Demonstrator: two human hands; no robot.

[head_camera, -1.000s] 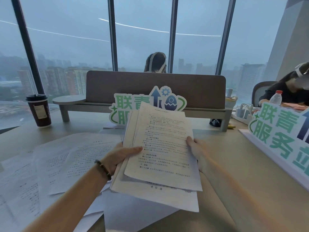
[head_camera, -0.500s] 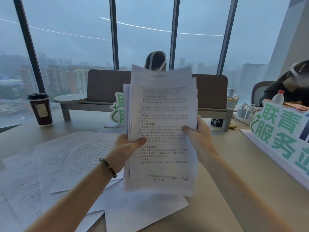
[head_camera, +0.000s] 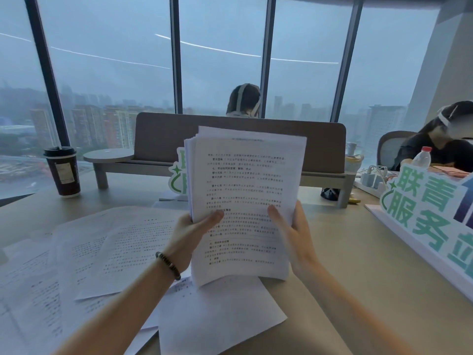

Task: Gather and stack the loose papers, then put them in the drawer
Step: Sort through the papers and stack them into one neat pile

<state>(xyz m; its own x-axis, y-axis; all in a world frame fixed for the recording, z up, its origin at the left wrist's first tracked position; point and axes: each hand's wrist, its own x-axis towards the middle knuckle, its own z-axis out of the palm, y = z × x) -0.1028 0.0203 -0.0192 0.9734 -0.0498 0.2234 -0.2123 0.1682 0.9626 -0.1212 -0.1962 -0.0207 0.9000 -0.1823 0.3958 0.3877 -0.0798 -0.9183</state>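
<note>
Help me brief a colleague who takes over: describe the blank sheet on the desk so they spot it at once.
Start at the wooden desk and find the stack of papers held upright by the left hand and right hand. Just below its bottom edge lies the blank sheet, nearest the viewer. The loose papers to its left carry printed lines; it shows none.

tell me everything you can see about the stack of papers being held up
The stack of papers is a sheaf of white sheets printed with black text, held nearly upright above the desk. Its top edges are fanned and uneven at the upper left. The left hand grips its left edge, thumb across the front; the right hand grips its right edge likewise.
</note>
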